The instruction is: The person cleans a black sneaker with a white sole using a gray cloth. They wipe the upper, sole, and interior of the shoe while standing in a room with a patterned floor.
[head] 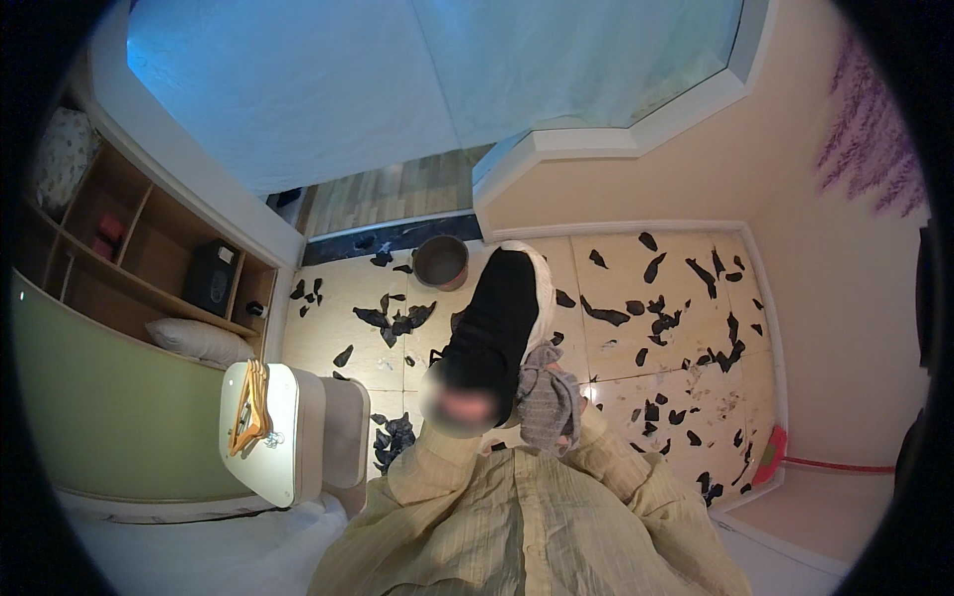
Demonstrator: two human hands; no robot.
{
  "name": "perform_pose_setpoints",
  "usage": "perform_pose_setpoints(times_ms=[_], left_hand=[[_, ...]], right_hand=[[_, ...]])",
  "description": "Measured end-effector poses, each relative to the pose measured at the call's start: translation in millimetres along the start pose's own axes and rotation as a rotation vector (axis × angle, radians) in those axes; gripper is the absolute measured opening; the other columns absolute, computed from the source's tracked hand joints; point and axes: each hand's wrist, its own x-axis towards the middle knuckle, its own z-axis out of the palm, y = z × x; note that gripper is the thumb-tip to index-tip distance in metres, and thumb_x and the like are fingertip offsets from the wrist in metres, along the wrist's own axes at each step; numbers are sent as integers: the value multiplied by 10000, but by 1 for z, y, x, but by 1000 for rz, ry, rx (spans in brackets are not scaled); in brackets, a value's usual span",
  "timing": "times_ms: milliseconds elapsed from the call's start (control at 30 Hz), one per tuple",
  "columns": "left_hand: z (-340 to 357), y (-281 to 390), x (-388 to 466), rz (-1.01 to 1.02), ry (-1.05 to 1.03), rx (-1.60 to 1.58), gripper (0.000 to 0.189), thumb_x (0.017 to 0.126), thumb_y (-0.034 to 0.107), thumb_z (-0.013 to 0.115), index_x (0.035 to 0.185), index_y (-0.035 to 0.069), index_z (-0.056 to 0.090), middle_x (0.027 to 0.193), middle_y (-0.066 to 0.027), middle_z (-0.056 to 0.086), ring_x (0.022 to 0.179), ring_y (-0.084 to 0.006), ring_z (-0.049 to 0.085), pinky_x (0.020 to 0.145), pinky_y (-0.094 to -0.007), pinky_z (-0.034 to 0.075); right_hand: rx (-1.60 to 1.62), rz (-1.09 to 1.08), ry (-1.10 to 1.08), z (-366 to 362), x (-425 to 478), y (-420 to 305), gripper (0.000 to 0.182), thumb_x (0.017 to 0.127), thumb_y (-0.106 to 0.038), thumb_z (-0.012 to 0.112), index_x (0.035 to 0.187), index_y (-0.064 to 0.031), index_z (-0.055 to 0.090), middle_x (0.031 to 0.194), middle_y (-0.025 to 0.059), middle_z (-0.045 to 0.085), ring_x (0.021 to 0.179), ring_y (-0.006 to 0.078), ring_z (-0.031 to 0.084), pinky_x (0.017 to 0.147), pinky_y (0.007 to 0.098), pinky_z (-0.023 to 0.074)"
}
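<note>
A black shoe [496,305] with a white sole [542,287] is held up before me, its toe pointing away. My left hand [463,406] is at the heel end of the shoe, around its opening; a blur covers most of that hand, so the exact finger placement is hidden. A bunched grey cloth [548,398] is gripped in my right hand [564,441], against the right side of the sole near the heel. The cloth hides most of that hand's fingers.
Scattered black scraps [659,320] litter the tiled floor [492,376]. A brown bucket [440,263] stands beyond the shoe. To the left are a white cabinet [309,439] with wooden hangers [253,410] on top and a shelf unit [160,242]. A red broom [771,454] lies right.
</note>
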Motion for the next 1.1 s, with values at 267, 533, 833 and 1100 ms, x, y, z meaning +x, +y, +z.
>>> perform_pose_setpoints(times_ms=[267,533,833,1100], left_hand=[[-18,10,15,251,-159,-188,502,757,36,509,1257,51,464,1305,-133,443,1174,-253,454,991,-325,366],[-6,4,-9,22,-90,-352,457,825,33,483,1280,45,438,1319,-99,443,1191,-202,446,989,-296,370],[27,25,-28,-531,119,-2082,441,890,144,404,1317,36,378,1337,-118,417,1195,-206,435,996,-309,353],[-16,25,-21,-421,84,-1795,450,919,194,348,1337,28,335,1366,-117,380,1217,-204,410,1020,-315,322]], right_hand=[[-77,-63,176,15,9,-11,402,925,-152,439,1310,-67,359,1143,81,525,941,154,546,805,276,470],[-645,-327,356,39,40,-27,411,883,-141,511,1263,-95,361,1026,59,548,842,126,550,741,247,467],[-809,-455,341,82,62,-47,743,823,-26,557,1401,-92,95,1299,114,347,1171,192,386,987,286,326],[-704,-498,242,113,59,-54,726,816,33,553,1396,-76,131,1325,116,334,1194,207,389,999,322,336]])
